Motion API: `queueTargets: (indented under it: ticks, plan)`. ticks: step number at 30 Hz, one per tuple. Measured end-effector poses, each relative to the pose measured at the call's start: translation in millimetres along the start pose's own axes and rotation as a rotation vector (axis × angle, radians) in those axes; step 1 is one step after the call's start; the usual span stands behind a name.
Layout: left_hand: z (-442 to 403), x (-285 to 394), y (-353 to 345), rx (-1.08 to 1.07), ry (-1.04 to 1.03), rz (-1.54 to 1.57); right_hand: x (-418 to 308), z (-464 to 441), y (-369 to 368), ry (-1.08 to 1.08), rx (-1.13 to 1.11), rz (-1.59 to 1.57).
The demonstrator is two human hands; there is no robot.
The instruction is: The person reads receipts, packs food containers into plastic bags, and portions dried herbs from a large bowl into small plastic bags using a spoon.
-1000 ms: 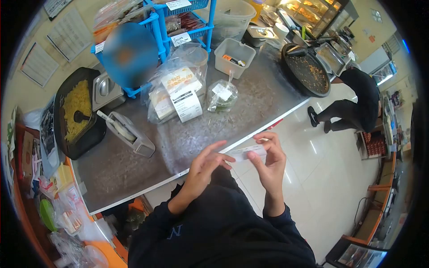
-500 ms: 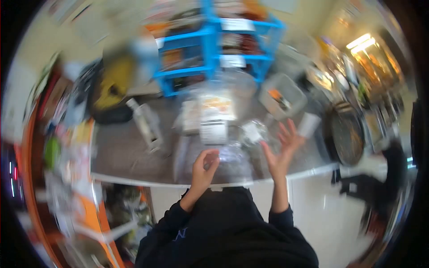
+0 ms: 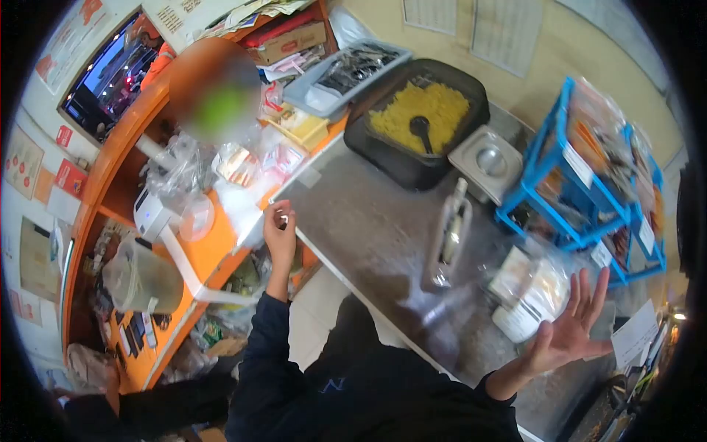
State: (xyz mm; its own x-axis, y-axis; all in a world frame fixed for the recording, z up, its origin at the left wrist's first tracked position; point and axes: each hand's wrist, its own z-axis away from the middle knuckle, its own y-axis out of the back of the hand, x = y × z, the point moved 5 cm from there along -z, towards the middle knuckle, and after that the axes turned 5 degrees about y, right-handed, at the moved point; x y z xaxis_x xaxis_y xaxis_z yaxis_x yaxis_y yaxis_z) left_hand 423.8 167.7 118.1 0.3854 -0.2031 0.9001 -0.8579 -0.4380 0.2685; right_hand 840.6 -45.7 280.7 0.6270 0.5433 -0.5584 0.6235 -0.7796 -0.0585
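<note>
My left hand (image 3: 280, 234) is raised near the corner of the metal table (image 3: 346, 214). Its fingers curl toward the thumb; what they pinch, if anything, I cannot make out. To the right, my right hand (image 3: 565, 335) is spread palm up, thumb and fingers apart. A white paper slip (image 3: 635, 333) shows just past its little finger; whether they touch I cannot tell. Beside that hand lie clear-wrapped packs (image 3: 515, 276) and a white labelled pack (image 3: 524, 317). Farther left on the table rests a long clear plastic container (image 3: 449, 239).
A black tub of yellow food (image 3: 423, 114) with a black spoon stands at the back, beside a metal lidded pan (image 3: 486, 158). Blue racks (image 3: 567, 195) stand right. An orange counter (image 3: 199, 254) at left carries plastic bags (image 3: 177, 166) and a clear bucket (image 3: 140, 276).
My view has swung left, bringing the orange counter and the yellow food tub into fuller view. My hands are farther apart, the left over toward the counter, the right still spread.
</note>
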Motion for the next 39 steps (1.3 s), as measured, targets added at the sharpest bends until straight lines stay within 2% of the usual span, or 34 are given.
queueTargets:
  ticks: [3, 5, 8, 11, 12, 14, 21, 24, 26, 30, 33, 39]
  plan:
    - [-103.4, -41.6, -10.6, 0.03, -0.186, -0.112, -5.2, 15.2, -81.9, 0.064, -0.019, 0.034]
    - [-163.7, -53.4, -32.6, 0.03, -0.321, -0.127, -9.3, 19.0, -131.9, 0.028, -0.026, 0.057]
    - [-238.9, -71.1, -73.4, -0.087, -0.235, -0.246, -20.1, 17.5, -188.3, 0.013, -0.061, 0.132]
    - [-289.5, -122.7, -112.2, -0.126, -0.328, -0.48, -27.1, 18.0, -216.2, 0.046, -0.091, 0.191]
    - [-296.9, -128.3, -117.4, -0.115, -0.351, -0.565, -27.7, 17.7, -219.9, 0.062, -0.105, 0.256]
    - [-310.5, -147.5, -119.6, -0.137, -0.337, -0.517, -23.8, 17.0, -221.6, 0.039, -0.116, 0.322]
    - [-312.6, -137.3, -113.6, -0.174, -0.242, -0.367, -19.8, 14.7, -222.3, 0.007, -0.075, 0.378]
    - [-320.8, -130.0, -105.0, -0.103, -0.399, -0.444, -17.9, 14.8, -224.0, 0.027, -0.072, 0.36]
    - [-326.6, -130.4, -100.2, -0.086, -0.422, -0.41, -18.2, 14.2, -226.1, 0.047, -0.083, 0.349]
    - [-329.9, -103.4, -88.8, -0.071, -0.394, -0.297, -20.1, 10.0, -222.9, 0.061, -0.085, 0.347]
    - [-329.7, -68.5, -74.8, -0.024, -0.398, -0.357, -18.8, 10.2, -216.6, 0.045, -0.065, 0.345]
    - [-333.3, -48.3, -63.6, -0.013, -0.334, -0.234, -20.8, 11.1, -208.1, 0.03, -0.067, 0.356]
